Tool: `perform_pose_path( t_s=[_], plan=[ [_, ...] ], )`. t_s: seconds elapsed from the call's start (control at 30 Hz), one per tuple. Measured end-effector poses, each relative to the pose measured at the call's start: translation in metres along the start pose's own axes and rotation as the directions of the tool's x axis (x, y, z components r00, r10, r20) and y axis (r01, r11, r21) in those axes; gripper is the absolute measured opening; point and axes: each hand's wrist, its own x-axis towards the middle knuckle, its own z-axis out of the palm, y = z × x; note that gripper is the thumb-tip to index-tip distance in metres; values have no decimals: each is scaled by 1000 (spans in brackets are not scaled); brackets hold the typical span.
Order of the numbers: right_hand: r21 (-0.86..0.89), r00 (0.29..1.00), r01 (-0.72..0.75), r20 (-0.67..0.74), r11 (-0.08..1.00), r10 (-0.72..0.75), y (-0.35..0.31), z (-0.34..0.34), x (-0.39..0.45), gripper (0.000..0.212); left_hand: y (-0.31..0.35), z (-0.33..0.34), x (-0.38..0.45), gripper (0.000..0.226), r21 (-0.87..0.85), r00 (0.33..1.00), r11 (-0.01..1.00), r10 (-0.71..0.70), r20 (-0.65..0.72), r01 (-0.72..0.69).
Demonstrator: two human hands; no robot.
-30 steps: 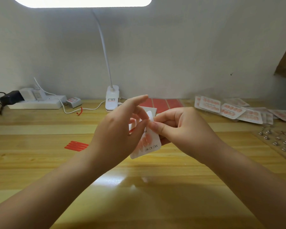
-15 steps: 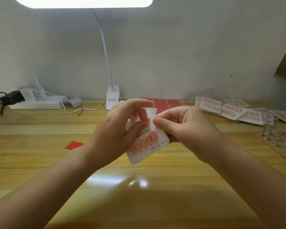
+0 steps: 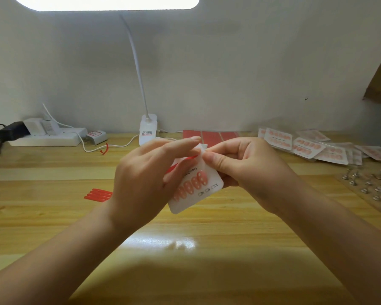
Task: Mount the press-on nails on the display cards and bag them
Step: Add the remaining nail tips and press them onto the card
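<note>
1. A white display card (image 3: 204, 190) is held in the air above the wooden table (image 3: 53, 216), at frame centre, tilted, its lower corner toward 6 o'clock.
2. A row of pink press-on nails (image 3: 193, 187) is seen mounted on the card face; small printed size boxes are seen at the 3 o'clock end of the row.
3. The left hand (image 3: 147, 183) is placed at 9 o'clock of the card. Its thumb is pressed against the card's left part; the forefinger is stretched over the top edge. The card is grasped between them.
4. The right hand (image 3: 242, 166) is placed at 3 o'clock of the card. Its fingers are curled, and the card's upper corner is pinched between thumb and forefinger.
5. A thin red strip (image 3: 180, 164) is seen across the upper part of the card, between the two hands. Which hand holds it cannot be told.
6. Finished cards (image 3: 310, 146) are spread on the table at 2 o'clock, well apart from the hands.
7. Loose red strips (image 3: 99, 194) lie at 9 o'clock, just beside the left wrist.
8. A lamp base (image 3: 148, 130) stands at 12 o'clock against the wall; a power strip (image 3: 46, 138) lies at 10 o'clock.
9. Red sheets (image 3: 211, 136) lie behind the hands at 12 o'clock.
</note>
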Motion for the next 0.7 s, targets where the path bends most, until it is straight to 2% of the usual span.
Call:
perform_pose_path(
  t_s=[0.13, 0.27, 0.4, 0.5, 0.6, 0.7],
  plan=[
    [33, 1000, -7, -4, 999, 7, 1, 0, 0, 14, 2, 0, 0, 31, 114, 997, 992, 63, -44, -58],
    [46, 1000, -27, -7, 999, 28, 3, 0, 1, 13, 3, -1, 1, 32, 105, 998, 994, 49, -44, -44],
    [20, 1000, -6, -23, 1000, 6, 3, -1, 1, 9, 11, -3, 3, 37, 5, 991, 991, -131, -27, 131],
    [-93, 996, 78, -46, 993, -82, 5, 1, -1, 7, 17, -3, 7, 48, -83, 956, 952, -292, 35, 294],
    [-231, 985, 148, -55, 962, -164, 7, 4, -2, 5, 19, -6, 14, 51, -220, 856, 828, -493, 154, 516],
    [-285, 978, 182, -47, 941, -203, 7, 5, -2, 7, 17, -10, 20, 51, -426, 692, 556, -654, 305, 714]
  ],
)
